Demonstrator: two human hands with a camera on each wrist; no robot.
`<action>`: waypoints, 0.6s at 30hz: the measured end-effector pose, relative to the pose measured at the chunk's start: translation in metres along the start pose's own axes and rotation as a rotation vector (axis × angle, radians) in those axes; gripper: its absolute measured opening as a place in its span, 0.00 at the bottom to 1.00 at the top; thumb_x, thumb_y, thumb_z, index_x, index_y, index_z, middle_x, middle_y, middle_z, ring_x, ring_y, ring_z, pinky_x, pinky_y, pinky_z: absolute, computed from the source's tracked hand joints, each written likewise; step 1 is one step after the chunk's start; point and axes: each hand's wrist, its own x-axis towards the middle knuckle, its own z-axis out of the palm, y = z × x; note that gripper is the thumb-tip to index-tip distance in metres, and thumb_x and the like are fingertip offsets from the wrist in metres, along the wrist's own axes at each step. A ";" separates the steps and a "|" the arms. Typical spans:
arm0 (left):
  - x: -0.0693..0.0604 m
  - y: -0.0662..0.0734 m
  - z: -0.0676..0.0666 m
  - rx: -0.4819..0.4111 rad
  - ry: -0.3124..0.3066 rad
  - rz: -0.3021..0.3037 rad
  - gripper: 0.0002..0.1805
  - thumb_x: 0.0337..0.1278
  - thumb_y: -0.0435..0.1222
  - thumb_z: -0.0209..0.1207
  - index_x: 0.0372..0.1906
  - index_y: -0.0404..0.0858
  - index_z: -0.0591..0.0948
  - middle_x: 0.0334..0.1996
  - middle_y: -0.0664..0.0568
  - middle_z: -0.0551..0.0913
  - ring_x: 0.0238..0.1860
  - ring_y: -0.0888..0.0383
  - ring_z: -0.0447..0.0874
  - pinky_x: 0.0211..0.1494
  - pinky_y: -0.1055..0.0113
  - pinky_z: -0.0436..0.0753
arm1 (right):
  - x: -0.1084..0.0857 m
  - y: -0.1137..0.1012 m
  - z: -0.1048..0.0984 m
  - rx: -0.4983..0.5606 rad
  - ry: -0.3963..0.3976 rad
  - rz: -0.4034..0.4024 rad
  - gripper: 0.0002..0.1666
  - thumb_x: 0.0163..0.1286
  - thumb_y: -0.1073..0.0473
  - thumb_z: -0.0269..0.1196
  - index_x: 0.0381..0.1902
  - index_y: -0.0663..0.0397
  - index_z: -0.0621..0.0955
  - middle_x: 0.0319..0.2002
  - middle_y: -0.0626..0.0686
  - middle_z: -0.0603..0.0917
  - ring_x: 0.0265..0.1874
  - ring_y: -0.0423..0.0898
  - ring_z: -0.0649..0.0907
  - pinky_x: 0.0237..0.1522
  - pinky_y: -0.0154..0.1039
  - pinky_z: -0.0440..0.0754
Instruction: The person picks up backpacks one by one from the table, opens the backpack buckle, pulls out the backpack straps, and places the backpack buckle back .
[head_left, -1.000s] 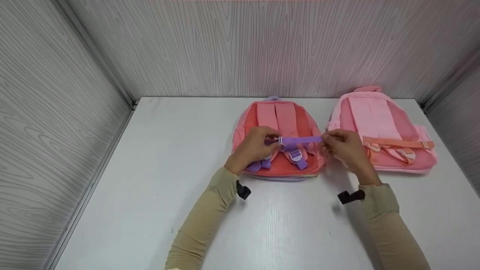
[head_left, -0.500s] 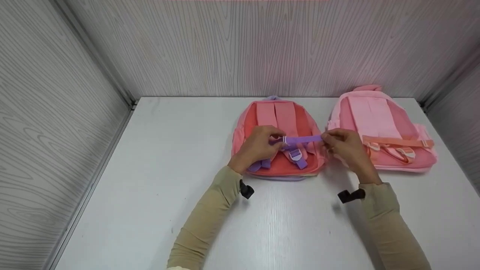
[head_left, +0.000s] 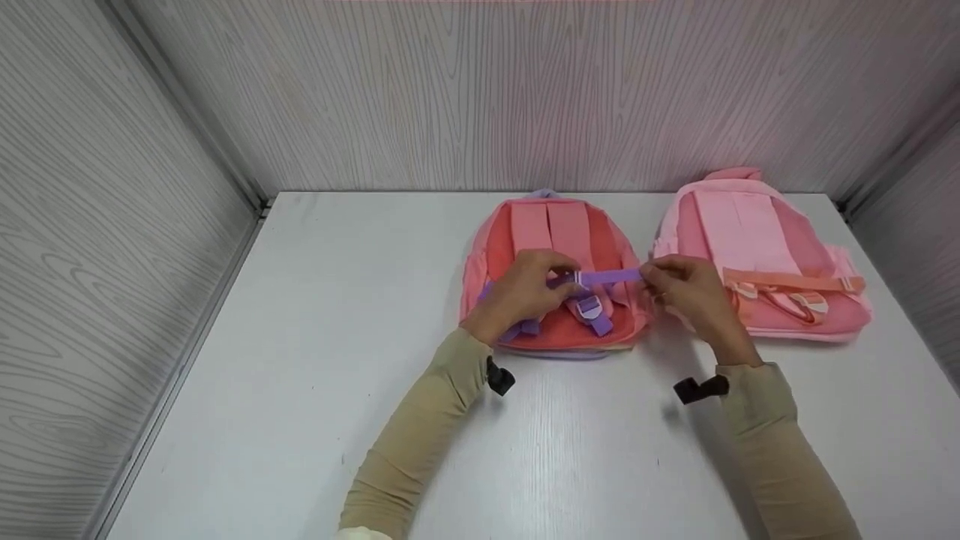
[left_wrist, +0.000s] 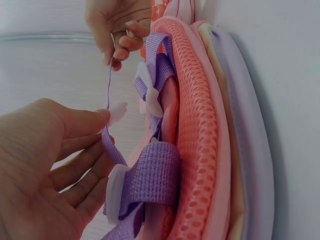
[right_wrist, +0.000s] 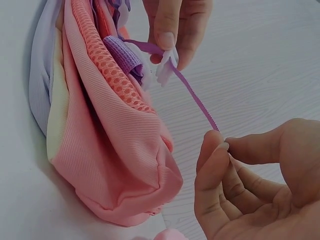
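A small coral-pink backpack (head_left: 551,336) lies with its shoulder straps facing up. Across it runs a purple webbing strap (head_left: 613,277), lifted off the back panel and stretched between both hands. My left hand (head_left: 525,291) pinches the strap at its white plastic buckle (right_wrist: 166,69), between thumb and fingers. At the strap's other end, my right hand (head_left: 691,294) holds the tip between thumb and forefinger. Other purple straps with white adjusters, such as the adjuster (head_left: 589,308) below the stretched strap, hang on the bag. The left palm hides part of the bag's lower left.
To the right lies a paler pink backpack (head_left: 742,232) with an orange strap (head_left: 795,281) across it. Both bags rest on a white table (head_left: 337,300), near the wood-grain back panel (head_left: 450,97). Grey side walls flank the table.
My left hand and the white buckle have shifted right along the strap. The purple stretch between the hands is now shorter. My right hand has hardly moved.
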 end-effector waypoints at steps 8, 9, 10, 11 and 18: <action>0.006 0.003 0.006 -0.022 0.008 0.047 0.16 0.73 0.36 0.66 0.61 0.38 0.88 0.53 0.52 0.88 0.54 0.60 0.84 0.67 0.64 0.82 | 0.000 -0.002 -0.002 0.027 -0.010 -0.004 0.28 0.82 0.46 0.62 0.69 0.58 0.80 0.45 0.49 0.87 0.40 0.45 0.84 0.49 0.37 0.88; 0.006 0.004 0.006 -0.024 0.006 0.042 0.16 0.73 0.36 0.66 0.61 0.38 0.87 0.53 0.53 0.88 0.55 0.60 0.84 0.68 0.63 0.82 | 0.000 -0.002 -0.002 0.031 -0.015 -0.001 0.28 0.82 0.46 0.61 0.69 0.58 0.80 0.45 0.49 0.87 0.40 0.45 0.84 0.49 0.37 0.88; 0.006 0.004 0.007 -0.025 0.004 0.039 0.17 0.73 0.36 0.66 0.61 0.38 0.87 0.54 0.52 0.88 0.55 0.60 0.84 0.68 0.63 0.82 | 0.000 -0.002 -0.002 0.034 -0.019 0.001 0.27 0.82 0.46 0.62 0.68 0.58 0.80 0.45 0.49 0.87 0.40 0.45 0.84 0.49 0.37 0.88; 0.007 0.005 0.008 -0.022 0.001 0.035 0.17 0.73 0.37 0.66 0.61 0.38 0.87 0.54 0.52 0.88 0.55 0.60 0.84 0.68 0.62 0.83 | 0.000 -0.002 -0.002 0.038 -0.023 0.004 0.27 0.82 0.46 0.61 0.68 0.58 0.80 0.45 0.49 0.87 0.40 0.45 0.84 0.49 0.37 0.88; 0.010 0.011 0.012 0.001 -0.007 0.018 0.19 0.72 0.39 0.68 0.62 0.39 0.86 0.54 0.53 0.87 0.56 0.60 0.83 0.66 0.65 0.83 | -0.001 -0.002 -0.002 0.015 -0.024 0.014 0.27 0.82 0.46 0.61 0.68 0.58 0.80 0.46 0.51 0.87 0.43 0.47 0.84 0.51 0.38 0.88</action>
